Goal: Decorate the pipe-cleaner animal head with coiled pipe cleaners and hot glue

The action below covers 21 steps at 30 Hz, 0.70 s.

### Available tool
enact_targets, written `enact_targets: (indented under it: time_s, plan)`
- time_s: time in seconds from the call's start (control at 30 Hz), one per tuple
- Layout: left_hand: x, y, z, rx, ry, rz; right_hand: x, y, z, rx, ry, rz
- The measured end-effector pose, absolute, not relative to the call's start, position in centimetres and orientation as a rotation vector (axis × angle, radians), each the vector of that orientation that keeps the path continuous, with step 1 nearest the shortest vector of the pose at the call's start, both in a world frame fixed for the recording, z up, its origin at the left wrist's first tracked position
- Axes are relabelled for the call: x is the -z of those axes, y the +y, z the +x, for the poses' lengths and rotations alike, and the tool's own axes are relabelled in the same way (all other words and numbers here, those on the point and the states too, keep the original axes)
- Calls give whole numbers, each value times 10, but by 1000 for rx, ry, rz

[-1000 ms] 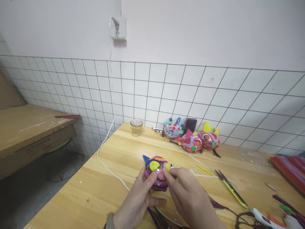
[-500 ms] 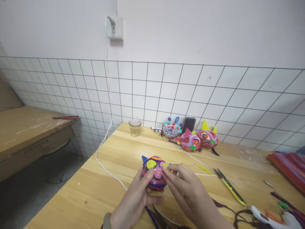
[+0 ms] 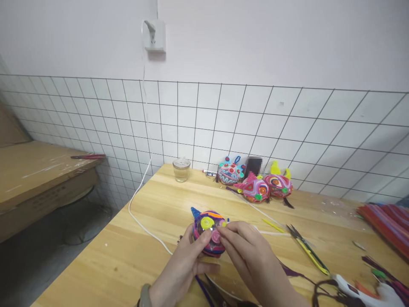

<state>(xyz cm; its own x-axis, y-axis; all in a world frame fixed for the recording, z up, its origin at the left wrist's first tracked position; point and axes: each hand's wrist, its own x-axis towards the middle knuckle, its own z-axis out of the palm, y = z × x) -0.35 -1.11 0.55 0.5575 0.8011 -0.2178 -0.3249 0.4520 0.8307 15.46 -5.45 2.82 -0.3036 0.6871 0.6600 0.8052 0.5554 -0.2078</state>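
Observation:
My left hand [image 3: 183,265] is closed around a round, fish- or animal-shaped craft ornament [image 3: 204,215], thumb on its front and fingers beneath. Coloured cords in purple, orange, pink and blue cover much of it, and a blue point sticks up at its upper left. On its front are a yellow spiral disc [image 3: 207,222] and a pink one [image 3: 216,236]. My right hand [image 3: 251,249] pinches at the ornament's right side, touching it beside a small yellow bit. What lies between those fingertips is hidden. Dark-bladed scissors [image 3: 217,294] lie under my wrists, partly covered.
Finished ornaments [image 3: 230,171] stand by the tiled wall, with a glass cup [image 3: 181,170] to their left. On the right lie yellow-handled scissors [image 3: 308,251], a white glue gun [image 3: 351,290] and striped cloth [image 3: 383,224]. A white cable [image 3: 140,226] crosses the table's left edge.
The ornament has turned slightly and shifted a little right in my left hand. My right fingertips remain at its right side.

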Motion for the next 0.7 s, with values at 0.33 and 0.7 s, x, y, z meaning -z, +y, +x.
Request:
enact_targets:
  time_s: [0.33,0.7]
  plan:
    - [-5,-10,-2,-793,737,837,-26,-54,150,-29,-1917,-1351]
    - [3,3,-5,-942,659,554,1,-55,146,-349,-2239,-1780]
